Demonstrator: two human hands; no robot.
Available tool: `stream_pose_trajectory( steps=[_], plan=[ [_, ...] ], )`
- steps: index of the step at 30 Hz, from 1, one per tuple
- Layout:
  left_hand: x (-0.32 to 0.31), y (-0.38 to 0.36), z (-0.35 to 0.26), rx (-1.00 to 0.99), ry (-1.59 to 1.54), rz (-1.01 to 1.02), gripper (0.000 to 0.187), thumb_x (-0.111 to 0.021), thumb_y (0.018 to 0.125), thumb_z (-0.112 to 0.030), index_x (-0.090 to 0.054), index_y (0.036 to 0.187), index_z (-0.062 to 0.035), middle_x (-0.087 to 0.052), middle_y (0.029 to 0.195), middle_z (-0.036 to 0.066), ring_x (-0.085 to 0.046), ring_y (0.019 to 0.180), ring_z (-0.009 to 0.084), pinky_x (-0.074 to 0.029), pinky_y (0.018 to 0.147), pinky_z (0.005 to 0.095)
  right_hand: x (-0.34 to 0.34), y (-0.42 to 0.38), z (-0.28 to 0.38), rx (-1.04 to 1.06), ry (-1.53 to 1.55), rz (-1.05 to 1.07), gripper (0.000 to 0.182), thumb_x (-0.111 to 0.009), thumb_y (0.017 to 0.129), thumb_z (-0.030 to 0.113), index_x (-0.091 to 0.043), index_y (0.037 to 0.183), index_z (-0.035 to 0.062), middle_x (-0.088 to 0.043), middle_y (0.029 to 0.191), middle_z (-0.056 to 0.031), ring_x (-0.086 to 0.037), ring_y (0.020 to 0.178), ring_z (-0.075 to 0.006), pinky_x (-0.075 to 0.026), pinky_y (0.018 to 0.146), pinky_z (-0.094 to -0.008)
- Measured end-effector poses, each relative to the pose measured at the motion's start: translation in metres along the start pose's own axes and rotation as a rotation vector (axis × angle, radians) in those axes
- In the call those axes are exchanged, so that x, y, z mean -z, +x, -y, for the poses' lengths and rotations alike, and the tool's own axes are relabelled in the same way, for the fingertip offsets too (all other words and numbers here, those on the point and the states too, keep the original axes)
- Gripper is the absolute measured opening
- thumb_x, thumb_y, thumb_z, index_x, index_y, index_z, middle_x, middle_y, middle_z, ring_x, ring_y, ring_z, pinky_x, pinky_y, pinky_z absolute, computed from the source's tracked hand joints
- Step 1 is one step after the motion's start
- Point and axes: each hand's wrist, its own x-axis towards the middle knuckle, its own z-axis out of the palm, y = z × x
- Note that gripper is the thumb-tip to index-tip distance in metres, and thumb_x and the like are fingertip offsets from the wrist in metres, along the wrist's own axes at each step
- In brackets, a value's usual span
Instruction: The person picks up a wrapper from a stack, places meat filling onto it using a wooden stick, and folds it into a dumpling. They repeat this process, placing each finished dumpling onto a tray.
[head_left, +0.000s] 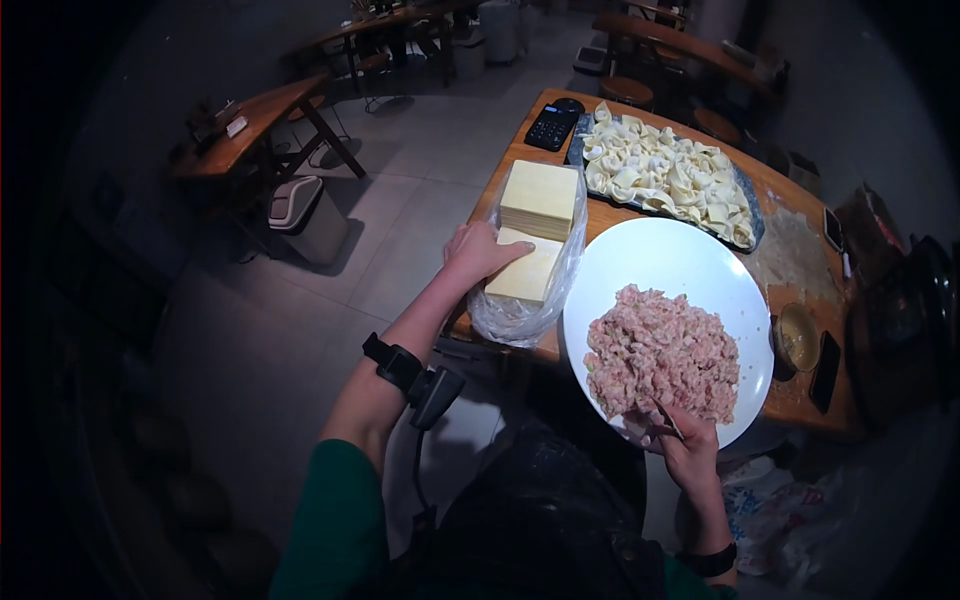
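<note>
My left hand (pixel 476 252) is at the front stack of square wonton wrappers (pixel 523 270), thumb laid across the top and fingers curled at the left side. Behind that stack rises a taller pile of wrappers (pixel 538 195); both sit in a clear plastic bag (pixel 520 325). In my right hand (pixel 690 447) is a thin, flat, dark-edged tool (pixel 667 420), its tip at the near edge of the minced meat filling (pixel 662 350). The pink filling, flecked with green, lies in a large white bowl (pixel 640 245). The tool's exact kind is hidden by my fingers.
Folded wontons (pixel 670 170) heap on a dark tray (pixel 745 235) at the back. A black calculator (pixel 551 127) lies left of it. A small bowl (pixel 797 337) and a dark phone (pixel 825 372) are at the right. A bin (pixel 310 220) stands on the floor.
</note>
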Motion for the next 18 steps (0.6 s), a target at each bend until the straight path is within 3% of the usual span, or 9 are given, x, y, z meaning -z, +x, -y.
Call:
stream_pose_trajectory(
  steps=[2,6,8,12,18],
  plan=[
    [-0.003,0.002,0.002,0.028,-0.089,0.044,0.063,-0.068,0.064,-0.057,-0.068,0.087,0.0012,-0.067,0.087,0.017,-0.063,0.090,0.0296,-0.049,0.079,0.0394,0.000,0.001,0.007,-0.017,-0.033,0.035,0.032,-0.047,0.075,-0.014,-0.062,0.103,-0.0063,-0.068,0.089,-0.0126,-0.064,0.082,-0.0139,-0.050,0.075,-0.0251],
    [-0.004,-0.006,-0.004,0.024,-0.132,0.042,0.060,-0.070,0.064,-0.053,-0.067,0.089,0.0017,-0.066,0.089,0.018,-0.063,0.091,0.0299,-0.049,0.081,0.0397,0.000,0.000,0.009,-0.072,0.046,0.062,0.033,-0.047,0.075,-0.014,-0.062,0.103,-0.0063,-0.068,0.087,-0.0118,-0.063,0.080,-0.0128,-0.051,0.073,-0.0248],
    [-0.008,-0.016,-0.009,-0.080,-0.109,-0.171,0.058,-0.072,0.064,-0.042,-0.062,0.098,0.0040,-0.066,0.091,0.019,-0.065,0.087,0.0288,-0.049,0.079,0.0368,0.002,-0.002,0.011,-0.056,0.027,0.022,0.033,-0.048,0.075,-0.015,-0.062,0.103,-0.0057,-0.068,0.088,-0.0110,-0.063,0.078,-0.0116,-0.051,0.072,-0.0241],
    [-0.008,-0.024,-0.017,-0.103,-0.095,-0.172,0.060,-0.071,0.065,-0.038,-0.056,0.105,0.0049,-0.064,0.094,0.020,-0.063,0.090,0.0294,-0.048,0.081,0.0360,0.007,-0.008,-0.002,-0.086,0.058,-0.006,0.031,-0.047,0.079,-0.013,-0.061,0.106,-0.0054,-0.064,0.081,-0.0065,-0.061,0.071,-0.0105,-0.050,0.066,-0.0235],
    [-0.005,-0.034,-0.010,-0.188,-0.353,-0.092,0.058,-0.073,0.064,-0.026,-0.054,0.112,-0.0004,-0.062,0.095,0.017,-0.062,0.091,0.0265,-0.047,0.082,0.0343,0.010,-0.008,0.003,-0.038,0.019,-0.004,0.031,-0.047,0.080,-0.013,-0.062,0.107,-0.0048,-0.064,0.078,-0.0056,-0.061,0.070,-0.0101,-0.051,0.065,-0.0238]
  ],
)
